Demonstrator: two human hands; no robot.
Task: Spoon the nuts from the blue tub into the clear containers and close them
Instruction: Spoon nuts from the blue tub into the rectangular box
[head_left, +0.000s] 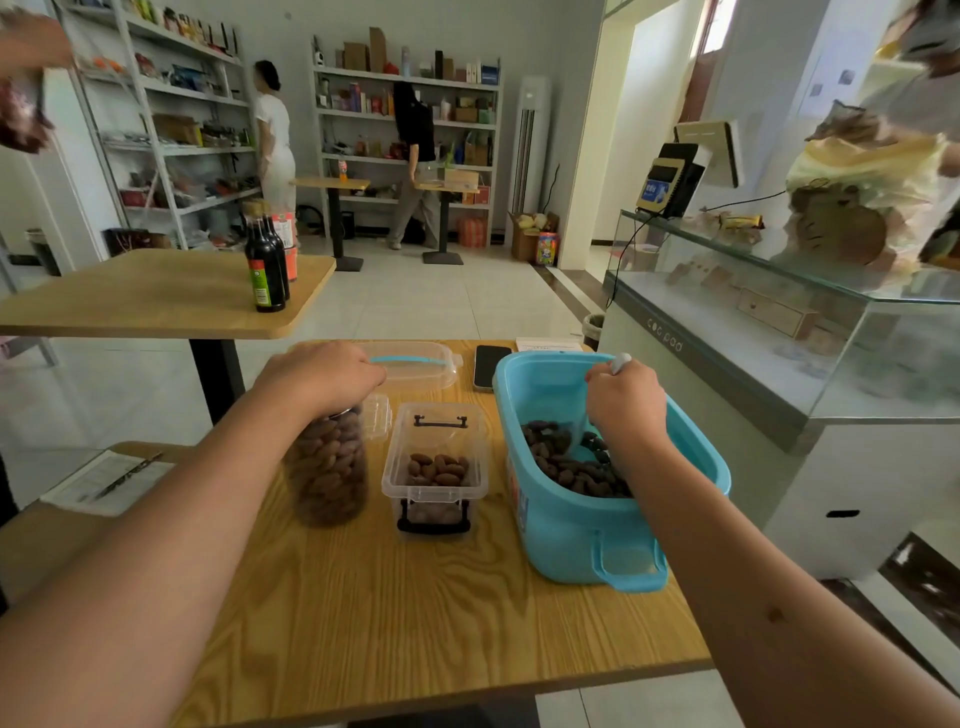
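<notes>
The blue tub (566, 535) stands at the right of the wooden table (415, 613) with dark nuts (561, 462) in its bottom. My right hand (626, 402) is inside the tub, closed round the handle of a clear scoop (619, 362) that dips into the nuts. My left hand (319, 376) rests over the top of a tall clear jar (327, 467) that is full of nuts. Between jar and tub sits a small clear box (435, 467), open, with a thin layer of nuts and a black latch at the front.
A clear lid with a blue handle (410, 364) and a smaller clear lid (376, 418) lie behind the jar. A phone (488, 366) and papers (549, 345) lie at the far edge. A glass counter (779, 332) stands right; another table with bottles (267, 260) stands left. People stand by the shelves.
</notes>
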